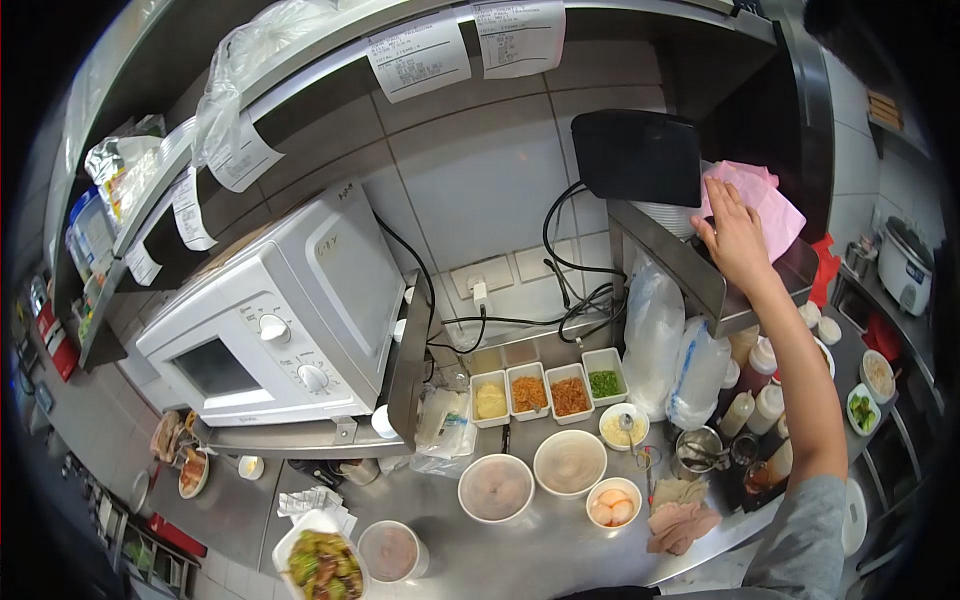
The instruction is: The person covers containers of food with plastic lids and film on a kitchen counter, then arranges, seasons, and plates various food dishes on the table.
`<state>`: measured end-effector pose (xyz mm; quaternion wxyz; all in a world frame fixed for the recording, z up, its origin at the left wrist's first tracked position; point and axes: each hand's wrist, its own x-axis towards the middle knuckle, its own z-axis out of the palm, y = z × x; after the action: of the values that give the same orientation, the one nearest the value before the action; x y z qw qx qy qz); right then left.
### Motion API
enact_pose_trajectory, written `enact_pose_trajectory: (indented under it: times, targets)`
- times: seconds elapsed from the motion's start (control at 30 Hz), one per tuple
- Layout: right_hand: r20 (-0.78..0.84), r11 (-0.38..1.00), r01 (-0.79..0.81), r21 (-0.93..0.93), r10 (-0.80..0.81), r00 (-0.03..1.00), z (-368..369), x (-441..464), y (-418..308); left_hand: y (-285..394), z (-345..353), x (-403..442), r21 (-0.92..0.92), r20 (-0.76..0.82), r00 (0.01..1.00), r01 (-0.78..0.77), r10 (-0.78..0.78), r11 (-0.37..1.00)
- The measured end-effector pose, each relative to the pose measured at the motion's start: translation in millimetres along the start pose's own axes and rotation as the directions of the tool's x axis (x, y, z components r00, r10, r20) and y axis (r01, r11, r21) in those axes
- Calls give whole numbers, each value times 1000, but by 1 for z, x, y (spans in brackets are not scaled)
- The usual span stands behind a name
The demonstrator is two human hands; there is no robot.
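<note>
My right hand (736,232) reaches up to the metal shelf (668,262) on the right. Its fingers are stretched out and lie flat against a crumpled pink cloth or sheet (770,205); they are not wrapped round it. Beside the hand a black flat panel (637,158) stands above a stack of white lids or plates (672,217), partly hidden. My left hand is out of sight. At the lower left edge, a white container of cooked green vegetables (325,565) looks slightly blurred, and no hand shows on it.
A white microwave (290,310) stands on a left shelf. On the steel counter are lidded tubs (497,488), a bowl of eggs (613,503), topping trays (528,390) and brown cloths (680,520). Sauce bottles (768,405) stand under my right arm. Order slips (418,55) hang above.
</note>
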<state>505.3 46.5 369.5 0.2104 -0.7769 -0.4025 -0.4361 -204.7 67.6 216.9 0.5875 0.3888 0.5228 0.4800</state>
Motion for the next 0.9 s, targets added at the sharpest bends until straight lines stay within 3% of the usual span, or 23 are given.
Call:
enact_pose_trajectory:
  times: [0.2,0.3,0.33,0.47,0.57,0.63,0.7,0.77,0.8,0.87,0.9]
  targets:
    - [-80,1000,3,12,-2,997,-7,-3,-7,-23,117,-19,40,353,915,191,-193,981]
    - [305,996,-88,24,77,949,-10,-4,-6,-49,155,-18,104,468,845,237,-258,966]
    - [333,999,-54,8,49,942,-2,-7,-2,-57,167,-18,130,495,807,297,-322,946]
    - [-16,999,-23,22,24,1000,-2,-9,-4,-75,206,-14,234,634,665,322,-395,918]
    - [198,992,-109,69,93,976,1,-5,2,-86,232,-8,269,696,603,285,-390,920]
    - [103,998,-60,33,57,993,8,-9,3,-89,247,-4,288,707,590,264,-390,921]
    - [-196,993,-63,101,82,977,4,-8,1,-86,260,0,313,760,543,178,-358,933]
    - [-524,887,261,381,-26,851,-19,-9,4,-85,269,4,315,774,519,182,-363,932]
    - [-549,793,317,521,27,835,-47,-25,-17,-79,273,3,339,777,502,173,-379,925]
    - [-296,603,247,759,-19,955,-88,-76,-62,-72,277,6,361,797,463,146,-387,921]
    - [-167,426,204,881,-122,978,-88,-97,-77,-70,277,8,367,810,440,134,-387,921]
